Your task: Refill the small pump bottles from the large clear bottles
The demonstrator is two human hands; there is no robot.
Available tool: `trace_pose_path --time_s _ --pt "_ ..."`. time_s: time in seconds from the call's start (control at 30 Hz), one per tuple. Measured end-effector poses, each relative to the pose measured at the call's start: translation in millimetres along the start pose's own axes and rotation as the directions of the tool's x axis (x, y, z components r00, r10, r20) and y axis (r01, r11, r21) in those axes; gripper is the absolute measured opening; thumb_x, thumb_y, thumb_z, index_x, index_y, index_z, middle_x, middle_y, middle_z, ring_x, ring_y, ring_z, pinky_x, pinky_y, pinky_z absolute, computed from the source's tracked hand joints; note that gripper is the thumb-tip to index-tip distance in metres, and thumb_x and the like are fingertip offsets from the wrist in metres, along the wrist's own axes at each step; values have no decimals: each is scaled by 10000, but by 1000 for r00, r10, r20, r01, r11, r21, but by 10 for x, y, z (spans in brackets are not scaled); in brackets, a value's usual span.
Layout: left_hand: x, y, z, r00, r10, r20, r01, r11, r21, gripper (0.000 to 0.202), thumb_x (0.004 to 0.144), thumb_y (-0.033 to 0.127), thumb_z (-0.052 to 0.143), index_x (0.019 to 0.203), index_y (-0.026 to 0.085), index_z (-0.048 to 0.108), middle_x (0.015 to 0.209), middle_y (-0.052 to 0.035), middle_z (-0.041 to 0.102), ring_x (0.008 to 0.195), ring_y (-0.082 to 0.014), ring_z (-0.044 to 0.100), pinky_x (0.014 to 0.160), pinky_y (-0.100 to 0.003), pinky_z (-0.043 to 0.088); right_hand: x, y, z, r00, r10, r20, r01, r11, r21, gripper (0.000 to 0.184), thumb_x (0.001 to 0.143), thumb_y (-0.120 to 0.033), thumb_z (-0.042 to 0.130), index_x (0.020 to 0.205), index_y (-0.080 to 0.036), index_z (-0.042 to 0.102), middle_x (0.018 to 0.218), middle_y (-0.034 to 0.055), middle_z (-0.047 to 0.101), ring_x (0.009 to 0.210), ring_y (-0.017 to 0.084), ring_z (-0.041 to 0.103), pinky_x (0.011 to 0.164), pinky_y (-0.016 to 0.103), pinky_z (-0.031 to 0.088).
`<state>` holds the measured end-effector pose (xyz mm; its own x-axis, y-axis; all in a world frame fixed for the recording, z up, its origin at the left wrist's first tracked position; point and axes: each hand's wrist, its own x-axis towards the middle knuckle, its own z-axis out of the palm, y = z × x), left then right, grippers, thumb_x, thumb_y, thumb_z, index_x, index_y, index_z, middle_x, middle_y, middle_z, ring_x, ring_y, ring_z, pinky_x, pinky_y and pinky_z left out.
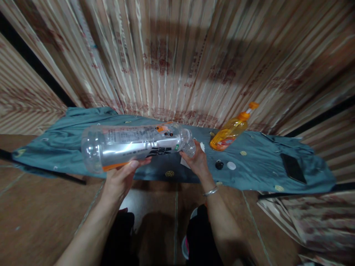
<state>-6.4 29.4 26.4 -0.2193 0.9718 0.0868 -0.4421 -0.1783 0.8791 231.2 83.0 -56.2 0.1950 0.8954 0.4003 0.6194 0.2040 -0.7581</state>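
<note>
My left hand [123, 177] is wrapped from below round a large clear plastic bottle [138, 146] with a silver and orange label. The bottle lies nearly level in the air, its neck pointing right. My right hand [198, 160] grips a small clear plastic bottle [189, 147] right at the big bottle's mouth; whether the two touch is hard to tell. Something white, like paper [185, 163], shows on the cloth beneath my right hand. Just right of that hand lie a black cap [219, 164] and a white round disc [231, 165].
A pump bottle of orange liquid [229, 133] stands at the back of the teal cloth-covered table [255, 173]. Towards the right end lies a black phone [293, 168]. Striped plastic sheeting [166, 55] rises behind, with dark frame bars [41, 70] at the sides.
</note>
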Motion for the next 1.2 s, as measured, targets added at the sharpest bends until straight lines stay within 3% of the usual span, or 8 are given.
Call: trace_pose_path --time_s 0.27,0.77,0.87,1.0,1.2 --pt "-4 -5 -11 1000 -15 9 15 1000 14 300 490 402 910 645 201 751 768 -52 777 753 -216 732 716 -348 651 -4 -20 -9 1000 5 9 -5 1000 1 606 715 -346 767 1256 -213 530 1178 91 690 1081 286 670 939 420 522" --pt "-6 -2 -3 1000 -7 1 7 1000 -3 341 514 352 895 799 234 749 864 -38 777 815 -230 722 719 -393 651 -7 -24 -13 1000 1 8 -1 1000 0 616 715 -349 764 1263 -195 528 1196 108 683 1098 295 665 952 428 517" --pt "-10 2 -3 1000 -7 5 7 1000 0 322 507 364 901 751 229 741 830 -37 775 800 -237 728 712 -393 653 -7 -25 -14 1000 1 5 -1 1000 -5 612 714 -352 764 1259 -204 529 1191 105 686 1087 298 668 943 439 521" --pt "-10 0 1 1000 6 7 -6 1000 8 374 504 381 899 818 241 751 821 -33 776 773 -240 729 708 -405 650 -5 -17 -11 1000 8 11 -8 1000 -13 615 714 -362 766 1260 -208 530 1195 101 687 1088 293 667 944 432 521" --pt "-13 12 11 1000 -5 1 5 1000 7 365 478 386 915 775 239 760 663 1 730 720 -215 726 680 -358 650 -8 -22 -7 1000 3 5 -3 1000 -12 624 707 -351 771 1261 -192 532 1184 111 691 1081 295 670 941 428 521"
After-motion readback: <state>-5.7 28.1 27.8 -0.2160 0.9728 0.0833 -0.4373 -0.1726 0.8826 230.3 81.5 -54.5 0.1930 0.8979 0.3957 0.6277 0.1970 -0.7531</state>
